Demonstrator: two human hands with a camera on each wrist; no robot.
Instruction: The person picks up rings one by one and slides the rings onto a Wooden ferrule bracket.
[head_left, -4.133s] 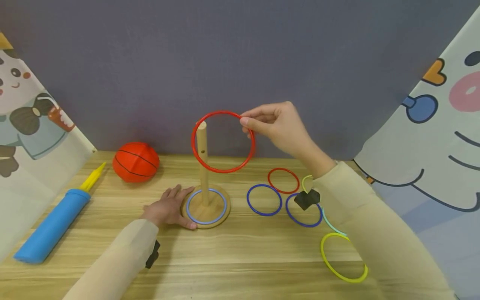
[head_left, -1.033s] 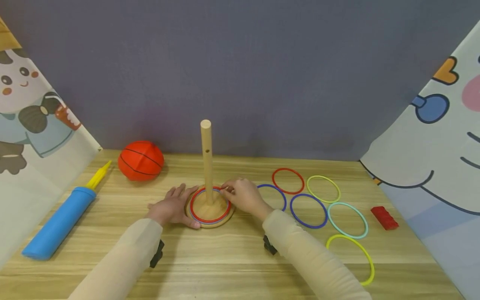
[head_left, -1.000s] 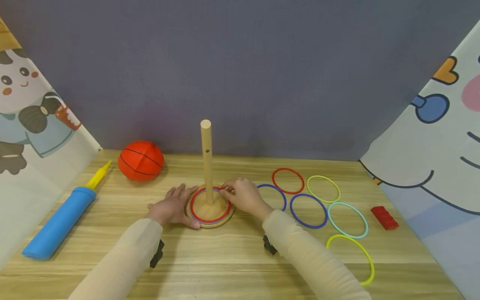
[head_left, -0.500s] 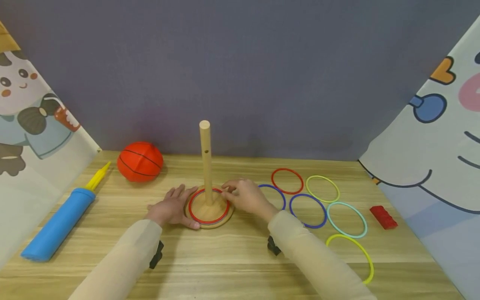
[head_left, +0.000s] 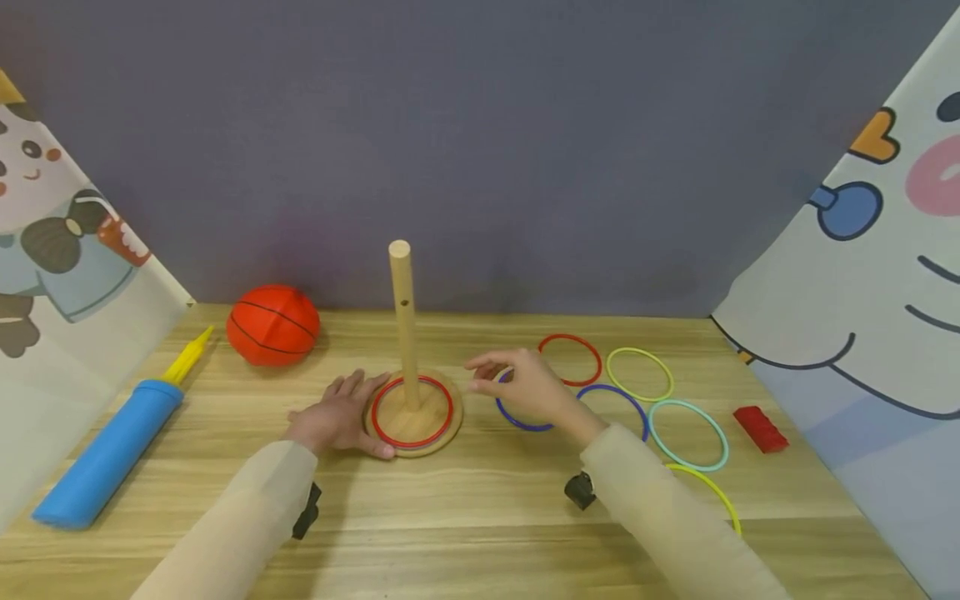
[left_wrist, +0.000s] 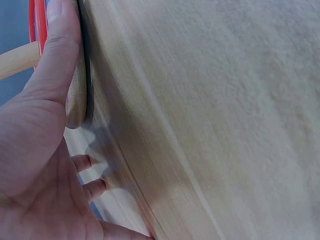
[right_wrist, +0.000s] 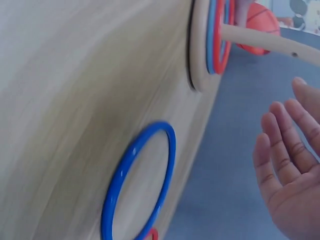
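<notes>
A wooden post (head_left: 406,325) stands upright on a round wooden base (head_left: 427,425). Around its foot lies a red ring (right_wrist: 217,47), directly on top of a light blue ring (right_wrist: 211,47). My left hand (head_left: 333,421) rests against the left side of the base, fingers spread and thumb along the front edge. To the right of the base, my right hand (head_left: 528,387) hovers above the table with relaxed fingers and holds nothing. It partly covers a dark blue ring (right_wrist: 114,192) lying below it.
Right of the hand lie another red ring (head_left: 598,362), a second dark blue ring (head_left: 642,421), a thin yellow ring (head_left: 671,385), a turquoise ring (head_left: 724,446), a thicker yellow ring (head_left: 723,498) and a red block (head_left: 761,429). A red ball (head_left: 273,325) and blue pump (head_left: 112,454) sit left.
Earlier my right hand carried the red ring over the post and down onto the base. It has since let go and moved off to the right. The left hand stays at the base.
</notes>
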